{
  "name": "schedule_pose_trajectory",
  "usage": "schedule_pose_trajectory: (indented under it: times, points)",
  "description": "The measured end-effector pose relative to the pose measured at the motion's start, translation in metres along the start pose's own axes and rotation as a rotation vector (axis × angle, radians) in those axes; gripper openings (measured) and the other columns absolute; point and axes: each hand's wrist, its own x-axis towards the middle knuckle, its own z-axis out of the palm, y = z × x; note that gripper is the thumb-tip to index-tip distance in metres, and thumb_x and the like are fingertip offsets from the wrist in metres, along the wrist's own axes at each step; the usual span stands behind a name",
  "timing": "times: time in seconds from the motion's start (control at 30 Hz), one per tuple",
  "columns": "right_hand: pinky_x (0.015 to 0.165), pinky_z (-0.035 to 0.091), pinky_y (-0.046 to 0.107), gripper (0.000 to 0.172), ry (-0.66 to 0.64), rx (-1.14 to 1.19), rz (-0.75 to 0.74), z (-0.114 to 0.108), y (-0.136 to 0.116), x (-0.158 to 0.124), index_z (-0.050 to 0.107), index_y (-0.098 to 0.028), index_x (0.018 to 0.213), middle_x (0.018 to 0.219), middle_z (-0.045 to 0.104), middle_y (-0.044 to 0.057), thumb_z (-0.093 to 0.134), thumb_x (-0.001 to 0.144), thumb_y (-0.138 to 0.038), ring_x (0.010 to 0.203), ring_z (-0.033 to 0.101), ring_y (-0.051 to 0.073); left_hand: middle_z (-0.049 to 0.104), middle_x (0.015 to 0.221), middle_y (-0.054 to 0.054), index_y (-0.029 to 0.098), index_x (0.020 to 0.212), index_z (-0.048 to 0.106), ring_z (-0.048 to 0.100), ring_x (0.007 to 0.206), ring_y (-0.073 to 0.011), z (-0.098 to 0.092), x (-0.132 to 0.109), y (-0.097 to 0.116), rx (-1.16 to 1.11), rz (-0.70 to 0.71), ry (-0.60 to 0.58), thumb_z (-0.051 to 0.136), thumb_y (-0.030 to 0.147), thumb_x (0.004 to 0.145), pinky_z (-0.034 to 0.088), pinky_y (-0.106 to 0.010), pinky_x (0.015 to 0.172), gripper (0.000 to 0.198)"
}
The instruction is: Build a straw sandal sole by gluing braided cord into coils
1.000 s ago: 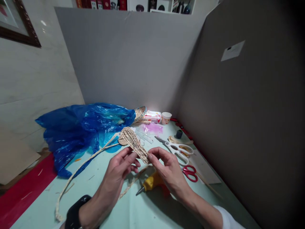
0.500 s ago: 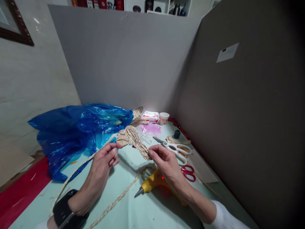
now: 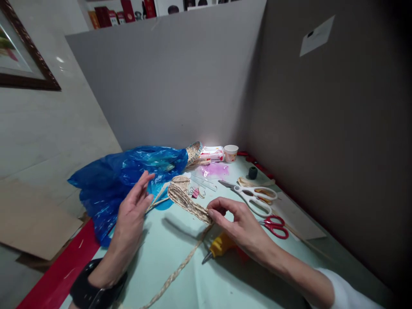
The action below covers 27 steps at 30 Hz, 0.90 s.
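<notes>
My right hand [image 3: 236, 219] pinches the near end of a curved strip of braided straw [image 3: 188, 204] between thumb and fingers, holding it above the table. From that end a long straw braid [image 3: 180, 268] trails toward the front edge. My left hand [image 3: 133, 210] is raised to the left of the strip, fingers stretched out, with nothing in it. Below my right hand lies a yellow glue gun [image 3: 220, 246], its metal nozzle pointing left and its rear hidden by my forearm. Another woven straw piece [image 3: 180, 182] shows behind the strip.
White-handled scissors [image 3: 255, 197] and red-handled scissors [image 3: 275, 226] lie at right. A dark thread spool [image 3: 252, 172], a paper cup [image 3: 231, 153] and a pink-white packet [image 3: 212, 153] stand farther back. A blue plastic bag [image 3: 128, 171] covers the left rear. Grey panels [image 3: 167, 86] enclose the table.
My left hand has moved left, away from the strip, and its fingers have opened out. The strip has turned in my right hand's pinch. The view has tilted and shifted.
</notes>
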Motion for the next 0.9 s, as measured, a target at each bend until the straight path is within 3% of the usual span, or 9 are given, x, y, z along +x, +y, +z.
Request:
schedule_pose_trajectory:
  times: [0.07, 0.23, 0.33, 0.43, 0.53, 0.63, 0.7, 0.8, 0.9]
  points:
    - [0.069, 0.041, 0.026, 0.018, -0.018, 0.003, -0.002, -0.001, 0.002, 0.0, 0.065, -0.018, 0.08, 0.077, 0.065, 0.0, 0.056, 0.089, -0.031, 0.074, 0.056, 0.016, 0.055, 0.15, 0.002, 0.029, 0.113, 0.071, 0.045, 0.141, -0.0197, 0.001, 0.0, 0.005, -0.079, -0.001, -0.026, 0.081, 0.021, 0.069, 0.036, -0.024, 0.113, 0.046]
    - [0.07, 0.041, 0.026, 0.019, -0.036, 0.021, 0.011, -0.002, 0.006, 0.004, 0.064, -0.018, 0.08, 0.077, 0.062, 0.0, 0.056, 0.09, -0.032, 0.073, 0.054, 0.015, 0.073, 0.124, -0.01, 0.019, 0.107, 0.069, 0.064, 0.123, -0.0268, 0.004, -0.001, 0.009, -0.084, -0.059, -0.054, 0.082, 0.025, 0.071, 0.053, -0.034, 0.102, 0.038]
    - [0.067, 0.04, 0.026, 0.02, -0.06, 0.042, 0.019, -0.004, 0.007, 0.006, 0.062, -0.017, 0.08, 0.074, 0.06, 0.0, 0.055, 0.09, -0.033, 0.07, 0.053, 0.014, 0.078, 0.11, -0.012, 0.015, 0.104, 0.07, 0.074, 0.105, -0.0269, 0.0, 0.004, 0.006, -0.016, -0.032, 0.016, 0.083, 0.028, 0.071, 0.062, -0.029, 0.079, 0.038]
    - [0.066, 0.041, 0.025, 0.022, -0.103, 0.06, 0.026, -0.006, 0.008, 0.006, 0.062, -0.017, 0.082, 0.074, 0.059, 0.0, 0.054, 0.091, -0.035, 0.069, 0.052, 0.014, 0.078, 0.083, -0.006, 0.014, 0.096, 0.073, 0.075, 0.068, -0.0205, -0.005, 0.005, 0.007, 0.095, 0.024, 0.098, 0.08, 0.036, 0.075, 0.054, -0.024, 0.048, 0.031]
    - [0.068, 0.042, 0.025, 0.021, -0.161, 0.052, 0.033, -0.008, 0.007, 0.005, 0.062, -0.017, 0.081, 0.076, 0.06, 0.0, 0.054, 0.091, -0.033, 0.071, 0.054, 0.014, 0.076, 0.075, -0.002, 0.018, 0.092, 0.076, 0.072, 0.071, -0.0192, -0.005, -0.002, 0.012, 0.21, 0.107, 0.147, 0.07, 0.042, 0.085, 0.058, -0.029, 0.067, 0.026]
    - [0.068, 0.041, 0.025, 0.019, -0.207, 0.022, 0.036, -0.009, 0.003, 0.003, 0.063, -0.017, 0.079, 0.075, 0.061, -0.001, 0.056, 0.09, -0.03, 0.071, 0.054, 0.013, 0.075, 0.118, -0.005, 0.023, 0.105, 0.077, 0.061, 0.122, -0.0246, 0.002, -0.012, 0.02, 0.447, 0.263, -0.04, 0.059, 0.043, 0.093, 0.042, -0.039, 0.109, 0.029]
    - [0.066, 0.04, 0.024, 0.017, -0.218, 0.005, 0.04, -0.008, 0.0, 0.001, 0.064, -0.017, 0.08, 0.074, 0.061, -0.001, 0.056, 0.09, -0.028, 0.07, 0.053, 0.013, 0.07, 0.13, -0.006, 0.023, 0.116, 0.073, 0.052, 0.134, -0.0282, 0.009, -0.019, 0.022, 0.653, 0.437, -0.284, 0.062, 0.041, 0.091, 0.036, -0.046, 0.114, 0.032]
    - [0.063, 0.038, 0.022, 0.017, -0.233, -0.021, 0.034, -0.006, -0.004, -0.002, 0.065, -0.017, 0.082, 0.074, 0.061, -0.002, 0.056, 0.092, -0.027, 0.069, 0.053, 0.012, 0.075, 0.118, -0.008, 0.021, 0.111, 0.072, 0.055, 0.129, -0.031, 0.019, -0.028, 0.024, 0.798, 0.652, -0.498, 0.069, 0.034, 0.087, 0.032, -0.054, 0.114, 0.027]
    - [0.063, 0.039, 0.022, 0.02, -0.258, -0.052, 0.008, -0.004, -0.007, -0.004, 0.068, -0.017, 0.085, 0.075, 0.063, -0.002, 0.055, 0.095, -0.028, 0.07, 0.054, 0.011, 0.078, 0.099, -0.005, 0.022, 0.1, 0.073, 0.064, 0.113, -0.0279, 0.021, -0.032, 0.025, 0.833, 0.668, -0.624, 0.067, 0.027, 0.09, 0.037, -0.052, 0.108, 0.013]
